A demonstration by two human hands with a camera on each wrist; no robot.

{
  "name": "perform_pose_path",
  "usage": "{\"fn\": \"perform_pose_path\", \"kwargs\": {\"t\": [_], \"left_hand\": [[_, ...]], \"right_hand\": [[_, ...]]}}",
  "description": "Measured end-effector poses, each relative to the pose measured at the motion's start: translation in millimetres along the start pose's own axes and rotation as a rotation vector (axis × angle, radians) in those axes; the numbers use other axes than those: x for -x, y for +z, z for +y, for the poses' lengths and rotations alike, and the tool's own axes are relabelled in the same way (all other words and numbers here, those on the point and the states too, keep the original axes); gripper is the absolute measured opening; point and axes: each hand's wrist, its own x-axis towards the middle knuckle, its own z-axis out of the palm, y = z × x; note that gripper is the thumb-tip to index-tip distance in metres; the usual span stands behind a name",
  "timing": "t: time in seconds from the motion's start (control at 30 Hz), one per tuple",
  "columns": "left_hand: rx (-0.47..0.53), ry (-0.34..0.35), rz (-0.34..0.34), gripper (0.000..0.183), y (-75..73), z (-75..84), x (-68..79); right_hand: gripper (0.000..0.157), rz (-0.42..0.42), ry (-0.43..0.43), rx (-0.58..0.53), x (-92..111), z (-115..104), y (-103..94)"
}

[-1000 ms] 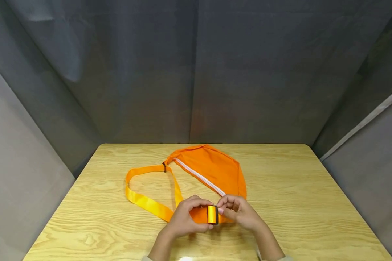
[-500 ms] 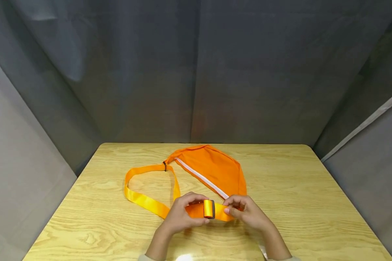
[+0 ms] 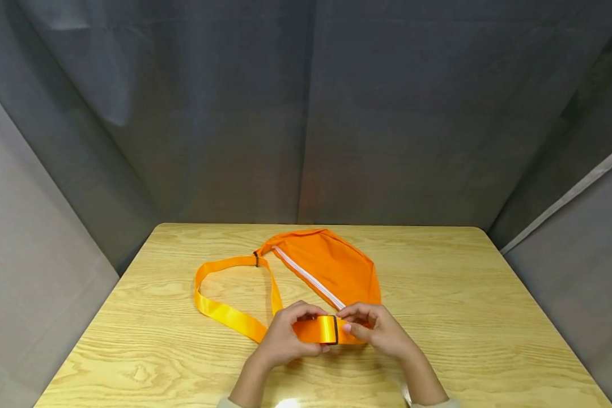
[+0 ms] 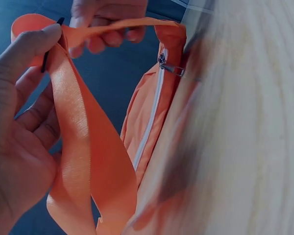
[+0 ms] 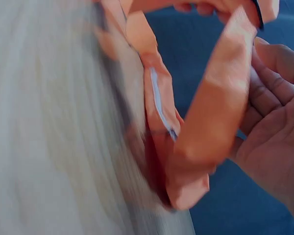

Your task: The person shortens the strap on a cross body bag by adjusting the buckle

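Your left hand (image 3: pixel 285 334) clamps its fingers on orange webbing strap (image 3: pixel 234 318) at the black slide buckle (image 3: pixel 335 330), whose long axis runs 12 to 6; your right hand (image 3: pixel 382 333), slightly farther off, pinches strap at the buckle's 3 o'clock, above the counter (image 3: pixel 464 311), half-moon zippered bag (image 3: pixel 331 263) toward 12.

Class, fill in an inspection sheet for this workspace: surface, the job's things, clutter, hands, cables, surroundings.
Surface: wood-grain table.
Job's things: orange bag with white zipper; its strap loops out to the left; black buckle between the hands.
Clutter: pale sliver beside the right forearm, too little shown to identify.
Hands: left hand holds the strap at the buckle; right hand pinches the strap beyond it.
Cables: nothing seen for certain.
Surroundings: dark curtain behind, paler grey panels either side.
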Motion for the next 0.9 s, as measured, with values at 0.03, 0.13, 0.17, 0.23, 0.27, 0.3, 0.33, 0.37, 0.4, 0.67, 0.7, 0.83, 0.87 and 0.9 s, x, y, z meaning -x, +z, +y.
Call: {"fn": "perform_pose_path", "kwargs": {"t": [0.03,0.13,0.17,0.23,0.27,0.3,0.33,0.37,0.4,0.67,0.7,0.83,0.87,0.9], "left_hand": [[0.003,0.007,0.003,0.046,-0.5,0.6,-0.3],[0.013,0.016,0.011,0.046,-1.8,2.0,-0.7],[0.016,0.009,0.009,0.046,-1.9,2.2,-0.6],[0.019,-0.003,0.005,0.046,-1.8,2.3,0.0],[0.021,-0.009,0.002,0.046,-1.7,2.2,0.2],[0.019,-0.01,0.0,0.046,-1.6,2.1,0.3],[0.018,-0.012,-0.002,0.046,-1.5,1.9,0.2],[0.017,-0.014,-0.004,0.046,-1.5,1.7,0.1],[0.016,-0.014,-0.004,0.046,-1.5,1.5,-0.2],[0.023,-0.053,-0.007,0.045,-1.3,0.0,-1.1],[0.021,-0.057,-0.007,0.045,-1.2,-0.7,-1.1],[0.009,-0.049,0.006,0.044,-1.6,-4.5,-1.1],[0.007,-0.049,0.012,0.045,-1.4,-8.6,-1.1],[0.004,-0.049,0.017,0.045,-1.2,-13.2,-1.2]], "right_hand": [[0.02,0.002,-0.002,0.021,1,1,-3.0],[0.023,0.0,0.038,0.072,3,4,-10.3],[0.021,-0.004,0.065,0.084,4,6,-12.0],[0.017,-0.009,0.117,0.101,5,7,-12.8],[0.015,-0.011,0.13,0.102,5,7,-12.6],[0.012,-0.012,0.132,0.095,6,7,-12.0],[0.01,-0.014,0.129,0.082,5,8,-11.2],[0.009,-0.015,0.117,0.063,5,8,-10.0],[0.009,-0.016,0.101,0.043,4,8,-8.5],[0.013,-0.013,0.065,-0.053,-5,3,2.4],[0.013,-0.008,0.062,-0.041,-5,2,3.0],[0.018,0.002,0.039,0.028,-3,-2,4.4],[0.023,0.004,0.031,0.054,-2,-3,4.8],[0.028,0.007,0.02,0.086,-2,-4,5.3]]}}
